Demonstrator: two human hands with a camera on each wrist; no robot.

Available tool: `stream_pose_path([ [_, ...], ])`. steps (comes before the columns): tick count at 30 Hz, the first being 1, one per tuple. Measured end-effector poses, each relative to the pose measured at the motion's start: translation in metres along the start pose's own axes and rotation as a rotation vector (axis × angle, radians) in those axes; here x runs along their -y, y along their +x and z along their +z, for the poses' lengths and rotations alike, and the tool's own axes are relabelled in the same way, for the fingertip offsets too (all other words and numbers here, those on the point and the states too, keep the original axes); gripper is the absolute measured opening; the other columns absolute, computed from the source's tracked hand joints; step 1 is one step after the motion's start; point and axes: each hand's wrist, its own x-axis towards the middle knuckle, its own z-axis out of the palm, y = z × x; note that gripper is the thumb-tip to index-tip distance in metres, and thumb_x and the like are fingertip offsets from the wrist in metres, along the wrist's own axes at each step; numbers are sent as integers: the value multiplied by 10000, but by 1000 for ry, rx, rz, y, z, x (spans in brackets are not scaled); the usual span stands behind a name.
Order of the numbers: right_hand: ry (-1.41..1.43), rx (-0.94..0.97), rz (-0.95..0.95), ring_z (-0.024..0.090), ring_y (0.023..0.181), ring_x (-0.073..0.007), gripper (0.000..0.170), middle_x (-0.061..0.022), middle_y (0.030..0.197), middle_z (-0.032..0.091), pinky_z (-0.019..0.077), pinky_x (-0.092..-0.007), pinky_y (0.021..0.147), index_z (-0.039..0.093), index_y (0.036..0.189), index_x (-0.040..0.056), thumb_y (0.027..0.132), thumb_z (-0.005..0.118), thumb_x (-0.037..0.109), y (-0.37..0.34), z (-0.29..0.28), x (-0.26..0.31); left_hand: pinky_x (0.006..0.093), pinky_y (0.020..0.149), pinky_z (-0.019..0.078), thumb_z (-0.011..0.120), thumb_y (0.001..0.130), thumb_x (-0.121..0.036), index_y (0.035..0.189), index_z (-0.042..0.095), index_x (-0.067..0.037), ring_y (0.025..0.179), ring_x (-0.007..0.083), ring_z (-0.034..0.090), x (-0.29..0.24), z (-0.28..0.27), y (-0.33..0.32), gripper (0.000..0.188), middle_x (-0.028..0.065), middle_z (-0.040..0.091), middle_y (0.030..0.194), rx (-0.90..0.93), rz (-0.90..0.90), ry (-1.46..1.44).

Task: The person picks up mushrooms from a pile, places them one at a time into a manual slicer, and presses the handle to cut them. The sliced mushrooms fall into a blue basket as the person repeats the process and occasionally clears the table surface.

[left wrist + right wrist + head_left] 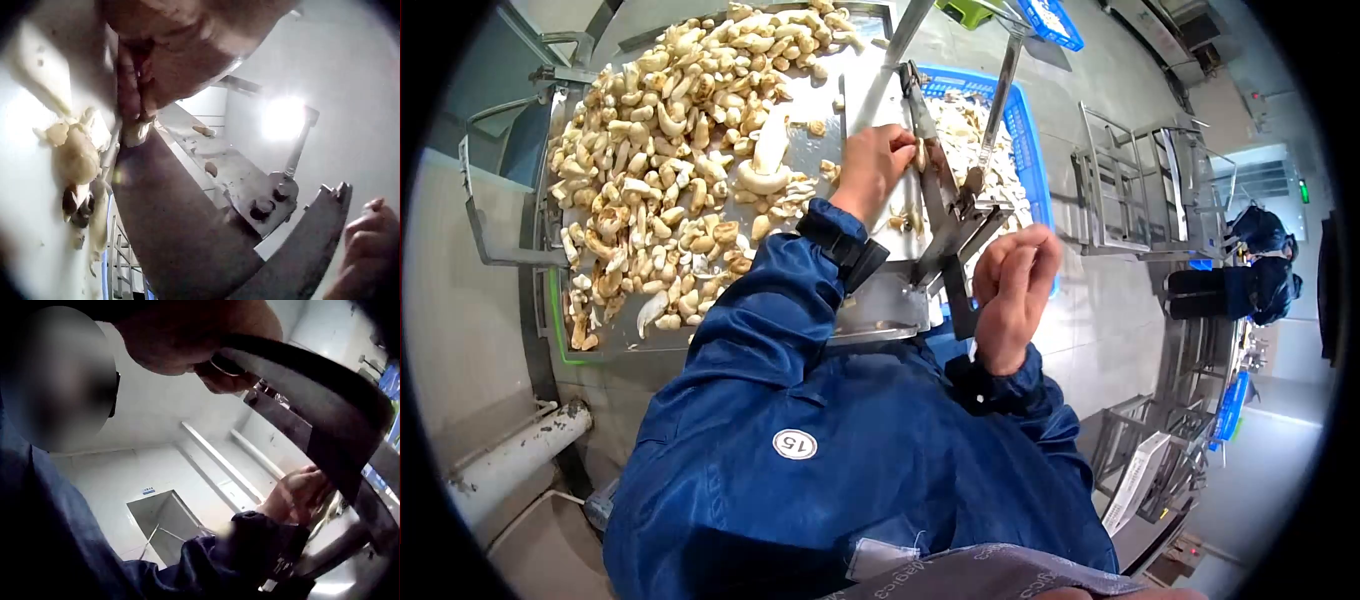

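Observation:
At the blade of a bench cutter (935, 160), my left hand (874, 168) pinches a pale mushroom piece (136, 132). The piece sits right at the metal plate in the left wrist view, its far side hidden by the fingers. Near the cutter's dark handle (962, 300), my right hand (1015, 295) has curled fingers. That handle crosses in front of the hand (200, 337) in the right wrist view; I cannot tell whether the fingers hold it. Small mushroom scraps (78, 162) lie on the white board beside the left hand.
A large heap of whole mushrooms (670, 120) covers the metal tray to the left. Beyond the cutter stands a blue basket (1032, 150) with sliced pieces. Steel poles (1000, 100) rise by the blade. Metal racks (1115, 190) and another person (1265, 265) are at the right.

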Motion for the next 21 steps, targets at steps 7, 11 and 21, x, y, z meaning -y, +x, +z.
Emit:
stream_pose_path([
  [7,-72,55,-127,366,589,-66,91,-15,780,445,321,-201,509,408,1063,84,1048,429,171,-38,-25,-65,263,625,533,699,851,-85,907,685,-2,685,139,693,2,1,1,102,98,721,776,-12,18,8],
  [11,-27,-16,37,336,583,-56,127,10,755,425,289,-199,493,410,1051,81,1062,405,208,-2,3,6,251,648,541,685,865,-64,982,709,7,729,117,685,-4,3,0,139,101,728,815,-38,-23,31],
  [21,-235,33,-246,373,531,-92,211,-40,741,457,290,-223,465,391,1081,107,1059,378,317,-51,-35,-100,263,698,534,583,938,-125,986,693,33,748,128,651,4,5,2,199,96,714,812,146,-108,-195],
])
